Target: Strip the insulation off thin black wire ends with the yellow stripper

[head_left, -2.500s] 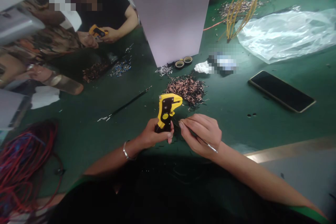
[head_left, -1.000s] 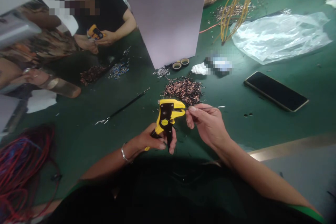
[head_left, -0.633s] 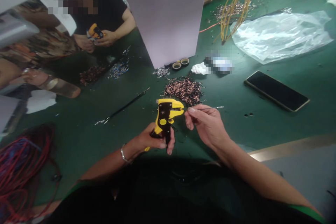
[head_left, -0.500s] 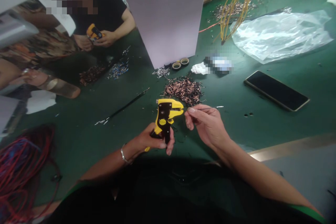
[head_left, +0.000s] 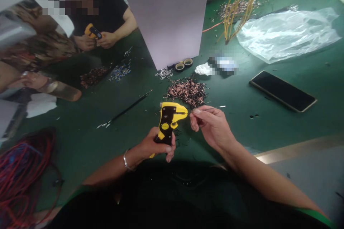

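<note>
My left hand (head_left: 161, 145) is wrapped round the handles of a yellow and black wire stripper (head_left: 167, 120), its jaws pointing right. My right hand (head_left: 208, 118) pinches a thin dark wire (head_left: 218, 107) between thumb and finger, just right of the jaws. One end of the wire reaches toward the jaws; the other, with a bright tip, sticks out past my knuckles. Right behind the tool lies a pile of copper and black wire scraps (head_left: 186, 91). A bundle of black wires (head_left: 130, 108) rests on the green table to the left.
Two tape rolls (head_left: 184, 64) sit by a pale upright panel (head_left: 172, 18). At the right are a phone (head_left: 283, 91) and a plastic bag (head_left: 287, 35). Red cables (head_left: 25, 171) lie at lower left. Across the table, a person holds another yellow tool (head_left: 93, 31).
The stripper's jaws have closed and its handles are squeezed together in my left hand. My right hand has hardly moved, still pinching the wire.
</note>
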`<state>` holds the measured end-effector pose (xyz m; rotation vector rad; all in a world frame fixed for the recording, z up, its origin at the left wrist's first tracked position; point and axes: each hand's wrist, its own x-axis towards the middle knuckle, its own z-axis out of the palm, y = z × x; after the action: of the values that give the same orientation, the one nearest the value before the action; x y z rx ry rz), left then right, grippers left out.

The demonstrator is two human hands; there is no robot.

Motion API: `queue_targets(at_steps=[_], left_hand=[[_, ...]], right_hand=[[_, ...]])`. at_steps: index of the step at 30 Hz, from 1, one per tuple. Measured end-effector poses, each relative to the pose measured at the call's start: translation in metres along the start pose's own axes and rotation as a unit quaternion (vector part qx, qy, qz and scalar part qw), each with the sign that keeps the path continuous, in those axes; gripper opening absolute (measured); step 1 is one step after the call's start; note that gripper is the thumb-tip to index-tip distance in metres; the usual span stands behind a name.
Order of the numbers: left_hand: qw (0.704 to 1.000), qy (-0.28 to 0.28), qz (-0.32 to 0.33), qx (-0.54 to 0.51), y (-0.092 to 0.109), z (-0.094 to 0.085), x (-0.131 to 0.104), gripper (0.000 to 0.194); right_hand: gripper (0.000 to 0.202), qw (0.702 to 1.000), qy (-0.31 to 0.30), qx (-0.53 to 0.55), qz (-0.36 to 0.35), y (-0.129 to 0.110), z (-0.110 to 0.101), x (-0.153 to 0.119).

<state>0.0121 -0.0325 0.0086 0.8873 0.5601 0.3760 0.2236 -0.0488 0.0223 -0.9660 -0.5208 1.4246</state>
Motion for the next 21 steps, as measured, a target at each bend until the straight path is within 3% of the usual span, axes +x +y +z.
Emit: queue_targets(at_steps=[6,13,16,21], left_hand=[[0.998,0.062,0.006,0.004,-0.004,0.001,-0.002,0.027],[0.999,0.032,0.026,-0.009,0.003,-0.001,0.0,0.024],[0.998,0.04,0.056,-0.015,0.006,-0.003,0.001,0.02],[0.994,0.058,0.096,-0.002,0.011,-0.007,0.004,0.018]], right_hand=[[0.015,1.0,0.004,0.011,0.009,0.0,-0.002,0.003],[0.015,1.0,0.01,0.01,-0.004,0.002,-0.005,0.006],[0.013,0.998,0.05,0.011,-0.024,0.003,-0.006,0.006],[0.012,0.995,0.058,-0.028,-0.071,0.006,-0.008,0.003]])
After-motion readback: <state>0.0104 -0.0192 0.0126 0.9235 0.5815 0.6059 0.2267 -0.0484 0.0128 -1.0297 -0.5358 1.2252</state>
